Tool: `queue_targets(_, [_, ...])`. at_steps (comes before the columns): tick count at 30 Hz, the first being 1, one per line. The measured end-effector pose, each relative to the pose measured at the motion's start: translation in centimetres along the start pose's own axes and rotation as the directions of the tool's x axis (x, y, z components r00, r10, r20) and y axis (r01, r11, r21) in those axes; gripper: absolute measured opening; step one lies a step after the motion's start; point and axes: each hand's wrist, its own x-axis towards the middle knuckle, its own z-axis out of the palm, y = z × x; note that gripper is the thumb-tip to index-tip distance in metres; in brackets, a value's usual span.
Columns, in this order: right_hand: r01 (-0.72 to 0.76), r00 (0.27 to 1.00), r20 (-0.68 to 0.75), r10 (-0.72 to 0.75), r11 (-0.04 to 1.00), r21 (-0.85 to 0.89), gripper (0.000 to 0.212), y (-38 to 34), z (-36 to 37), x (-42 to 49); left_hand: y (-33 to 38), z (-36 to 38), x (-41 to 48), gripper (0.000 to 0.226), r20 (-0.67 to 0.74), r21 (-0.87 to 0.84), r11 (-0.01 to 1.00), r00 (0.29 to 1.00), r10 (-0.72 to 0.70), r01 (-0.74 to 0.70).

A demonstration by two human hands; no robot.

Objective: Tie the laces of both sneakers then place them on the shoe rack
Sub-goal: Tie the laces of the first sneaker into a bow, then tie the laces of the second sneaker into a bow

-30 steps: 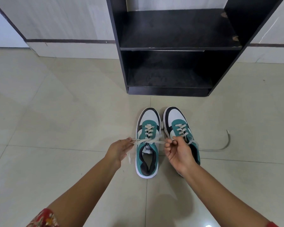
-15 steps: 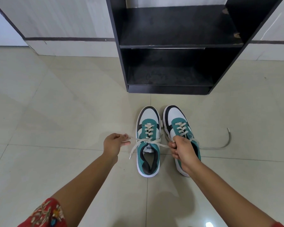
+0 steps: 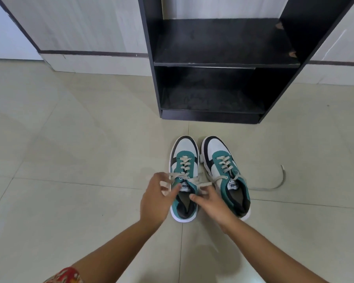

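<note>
Sneakers side by side on the pale tiled floor (image 3: 70,160), toes pointing to twelve o'clock, straight at the black shoe rack (image 3: 225,64) well beyond them, and both hands are over the left sneaker (image 3: 184,180). Left hand (image 3: 154,201) comes in from seven o'clock, its thumb and forefinger pressed together on a strand of the cream lace (image 3: 189,179) at the nine o'clock side of the tongue, though motion blur makes the exact hold hard to read. Right hand (image 3: 211,203) sits at the five o'clock side of that same shoe's collar, fingers loosely spread and curled, fingertips (image 3: 192,198) touching the other strand where it crosses the teal upper; whether it truly pinches the lace, I cannot tell. Lace ends cross over the tongue, no finished bow visible. Right sneaker (image 3: 225,174) stands just beside its partner at three o'clock, its own lace (image 3: 274,185) loose, trailing away across the tiles toward three o'clock and curling up at the tip. Rack shelves, upper and lower, sit dark at twelve o'clock against the wall. Patterned red sleeve (image 3: 65,275) peeks in at the bottom, seven o'clock.
</note>
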Motion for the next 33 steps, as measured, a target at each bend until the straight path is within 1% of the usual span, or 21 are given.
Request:
queue_targets(2, [0.008,1.0,-0.006,-0.008,0.998,-0.064,0.027,0.0,0.1,-0.1,0.2,0.4,0.1,0.046,0.063,0.105,0.994,0.998,0.027,-0.033])
queue_targets(3, [0.022,0.999,-0.029,-0.026,0.994,-0.109,0.023,-0.1,-0.1,-0.1,0.3,0.5,0.5,0.047,0.071,0.141,0.988,0.996,0.046,-0.055])
queue_targets(5, [0.045,0.997,-0.05,-0.057,0.973,-0.228,0.024,-0.3,-0.7,0.0,0.6,0.2,1.5,0.045,0.066,0.203,0.971,0.991,0.113,-0.124])
queue_targets(7, [0.058,0.997,-0.031,-0.072,0.946,-0.319,0.019,-0.5,-1.2,-0.1,1.1,-0.5,2.4,0.039,0.031,0.294,0.933,0.978,0.208,-0.208])
queue_targets(8, [0.054,0.998,-0.024,-0.066,0.941,-0.335,0.016,-0.6,-1.4,-0.1,1.3,-1.1,2.8,0.036,0.009,0.336,0.91,0.968,0.252,-0.241])
queue_targets(10, [0.059,0.998,-0.017,-0.069,0.939,-0.338,0.015,-0.7,-1.5,-0.2,1.4,-2.3,3.4,0.035,-0.05,0.373,0.889,0.95,0.307,-0.268])
queue_targets(12, [0.078,0.995,-0.031,-0.094,0.938,-0.338,0.012,-0.8,-1.5,-0.4,1.1,-3.6,3.7,0.036,-0.104,0.408,0.876,0.939,0.326,-0.259])
queue_targets(15, [0.094,0.992,-0.053,-0.118,0.937,-0.338,0.013,-1.1,-1.6,-0.5,0.0,-5.7,4.1,0.037,-0.175,0.417,0.892,0.948,0.267,-0.174])
queue_targets(17, [0.112,0.989,-0.057,-0.138,0.937,-0.331,0.014,-1.3,-1.6,-0.5,-0.8,-6.8,4.3,0.038,-0.198,0.425,0.897,0.955,0.22,-0.119])
queue_targets(21, [0.149,0.982,-0.054,-0.181,0.918,-0.366,0.015,-1.7,-1.6,-0.6,-2.4,-7.3,4.3,0.035,-0.181,0.414,0.908,0.972,0.151,-0.064])
queue_targets(24, [0.171,0.976,-0.059,-0.211,0.901,-0.398,0.012,-1.8,-2.2,-0.9,-2.9,-6.7,4.1,0.038,-0.165,0.384,0.923,0.982,0.092,-0.022])
queue_targets(25, [0.186,0.968,-0.081,-0.237,0.896,-0.404,0.012,-1.7,-2.6,-1.0,-2.8,-6.5,4.0,0.042,-0.188,0.385,0.923,0.979,0.083,-0.004])
queue_targets(27, [0.218,0.932,-0.178,-0.315,0.882,-0.419,0.012,-1.7,-3.6,-1.5,-2.5,-5.9,3.4,0.049,-0.245,0.443,0.896,0.957,0.154,-0.031])
queue_targets(29, [0.229,0.859,-0.307,-0.409,0.844,-0.485,0.014,-1.4,-5.0,-1.9,-1.9,-4.8,2.4,0.052,-0.271,0.488,0.867,0.927,0.26,-0.101])
queue_targets(30, [0.232,0.82,-0.354,-0.451,0.825,-0.515,0.019,-1.1,-5.7,-2.0,-1.5,-4.3,2.0,0.053,-0.285,0.495,0.86,0.911,0.298,-0.126])
queue_targets(31, [0.22,0.793,-0.385,-0.471,0.812,-0.54,0.025,-0.7,-6.4,-1.9,-1.1,-3.8,1.5,0.053,-0.291,0.498,0.855,0.9,0.324,-0.146])
queue_targets(32, [0.189,0.784,-0.411,-0.465,0.809,-0.556,0.031,-0.1,-7.2,-1.8,-0.8,-3.4,1.2,0.053,-0.28,0.502,0.848,0.896,0.344,-0.169])
queue_targets(33, [0.133,0.794,-0.433,-0.426,0.817,-0.56,0.038,0.4,-7.8,-1.7,-0.5,-3.0,1.0,0.052,-0.248,0.509,0.837,0.897,0.366,-0.201])
